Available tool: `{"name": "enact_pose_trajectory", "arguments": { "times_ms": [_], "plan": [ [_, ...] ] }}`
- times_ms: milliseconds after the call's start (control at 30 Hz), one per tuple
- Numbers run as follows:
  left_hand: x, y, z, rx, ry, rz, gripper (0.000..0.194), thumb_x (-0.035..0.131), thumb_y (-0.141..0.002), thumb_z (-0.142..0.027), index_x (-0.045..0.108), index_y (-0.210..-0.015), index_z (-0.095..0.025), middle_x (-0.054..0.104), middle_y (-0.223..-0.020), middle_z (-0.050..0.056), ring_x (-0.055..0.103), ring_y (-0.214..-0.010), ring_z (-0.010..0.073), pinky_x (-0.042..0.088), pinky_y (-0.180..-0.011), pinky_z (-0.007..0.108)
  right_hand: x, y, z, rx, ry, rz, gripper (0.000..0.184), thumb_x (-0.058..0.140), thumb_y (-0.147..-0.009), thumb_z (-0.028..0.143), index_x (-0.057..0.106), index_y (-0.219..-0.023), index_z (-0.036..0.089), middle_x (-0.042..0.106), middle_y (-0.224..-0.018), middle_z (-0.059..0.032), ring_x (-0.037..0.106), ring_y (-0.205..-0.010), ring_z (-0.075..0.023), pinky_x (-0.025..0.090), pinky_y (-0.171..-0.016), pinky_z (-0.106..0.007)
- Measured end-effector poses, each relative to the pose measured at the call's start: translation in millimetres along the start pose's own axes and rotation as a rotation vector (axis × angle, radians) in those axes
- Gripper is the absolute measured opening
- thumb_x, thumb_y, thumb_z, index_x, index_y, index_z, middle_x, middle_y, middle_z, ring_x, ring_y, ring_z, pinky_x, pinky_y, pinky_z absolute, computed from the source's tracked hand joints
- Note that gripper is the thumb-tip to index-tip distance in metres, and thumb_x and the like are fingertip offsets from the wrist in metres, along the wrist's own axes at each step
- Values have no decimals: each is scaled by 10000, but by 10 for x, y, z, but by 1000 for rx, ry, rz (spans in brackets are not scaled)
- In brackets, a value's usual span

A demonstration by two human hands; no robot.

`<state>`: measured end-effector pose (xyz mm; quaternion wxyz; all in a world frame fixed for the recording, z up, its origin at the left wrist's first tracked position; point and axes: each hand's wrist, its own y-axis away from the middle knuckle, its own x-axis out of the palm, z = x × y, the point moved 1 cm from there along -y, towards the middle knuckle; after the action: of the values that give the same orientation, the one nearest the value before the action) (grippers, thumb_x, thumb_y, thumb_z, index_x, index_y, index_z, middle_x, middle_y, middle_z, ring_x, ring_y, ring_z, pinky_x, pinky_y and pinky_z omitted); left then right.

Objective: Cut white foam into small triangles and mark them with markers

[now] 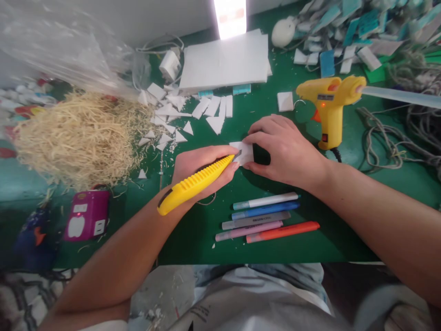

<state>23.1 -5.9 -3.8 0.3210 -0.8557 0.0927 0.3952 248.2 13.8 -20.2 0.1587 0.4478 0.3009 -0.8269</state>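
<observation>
A yellow utility knife is gripped in my left hand, its short blade pointing right. The blade tip rests at a small white foam square on the green table. My right hand holds this square by its right side, thumb below and fingers above. Several markers, white, blue, grey, pink and orange, lie below my right hand. Another white foam square lies beyond it, near a yellow hot glue gun with an orange light on.
White foam scraps litter the far left side near a heap of straw-like shreds. Foam sheets lie under a bright lamp. A purple box sits at left. Grey cord tangles at right, below piled foam offcuts.
</observation>
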Motion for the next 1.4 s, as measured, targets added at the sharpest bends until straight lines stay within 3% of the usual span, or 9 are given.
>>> {"name": "enact_pose_trajectory", "arguments": {
  "times_ms": [133,367,467,567,767,900,1000,1200,1400],
  "plan": [
    [-35,-22,-37,-25,-10,63,172,692,-959,-310,830,-1044,-252,858,-973,-6,802,-770,159,647,-798,214,-6,1,-4,-10,12,-2,280,732,-870,335,773,-1078,153,750,-1164,-183,659,-1130,-371,488,-1041,-569],
    [-24,-21,-28,-75,-8,72,172,700,-947,-309,837,-1037,-259,858,-977,-4,806,-777,162,653,-804,214,-12,-6,24,23,20,13,264,749,-858,323,771,-1075,176,756,-1182,-163,672,-1137,-365,464,-1102,-589],
    [15,-2,-7,-82,13,24,180,694,-944,-325,837,-1016,-245,855,-949,9,797,-753,161,657,-776,221,-9,-1,33,40,22,24,265,746,-860,324,768,-1089,192,750,-1189,-150,668,-1150,-359,427,-1150,-611],
    [39,10,12,-54,37,-34,173,690,-942,-331,833,-1003,-256,852,-928,1,794,-738,159,663,-791,231,-3,6,36,49,33,27,262,742,-862,332,764,-1089,202,744,-1186,-140,669,-1151,-353,403,-1179,-620],
    [-29,-33,-34,-7,-14,87,147,681,-963,-309,808,-1030,-276,856,-987,-9,812,-777,175,668,-801,254,1,8,34,58,41,35,279,736,-861,347,759,-1095,197,740,-1189,-140,665,-1159,-356,375,-1204,-640],
    [-29,-49,-56,53,-24,84,132,670,-979,-284,791,-1024,-257,853,-962,-4,814,-789,169,660,-791,247,-4,5,33,57,40,38,287,731,-861,339,760,-1102,187,742,-1208,-149,668,-1170,-358,364,-1215,-642],
    [-1,-46,-50,101,-33,51,130,660,-978,-305,782,-1008,-273,847,-920,-15,805,-750,167,653,-735,253,-8,4,40,55,45,33,284,731,-860,339,764,-1096,185,748,-1200,-148,675,-1160,-358,371,-1212,-637],
    [-1,-73,-60,25,-19,121,131,652,-975,-316,781,-992,-297,846,-934,-5,808,-786,189,660,-769,295,-11,2,57,62,43,35,262,731,-856,334,766,-1085,213,751,-1195,-140,668,-1168,-357,387,-1197,-631],
    [8,-88,-60,16,18,101,122,657,-972,-316,776,-993,-298,843,-953,-14,805,-803,171,644,-791,268,-38,-6,44,65,-3,58,283,729,-849,312,762,-1099,183,754,-1264,-177,669,-1208,-385,447,-1130,-620]
  ]
}}
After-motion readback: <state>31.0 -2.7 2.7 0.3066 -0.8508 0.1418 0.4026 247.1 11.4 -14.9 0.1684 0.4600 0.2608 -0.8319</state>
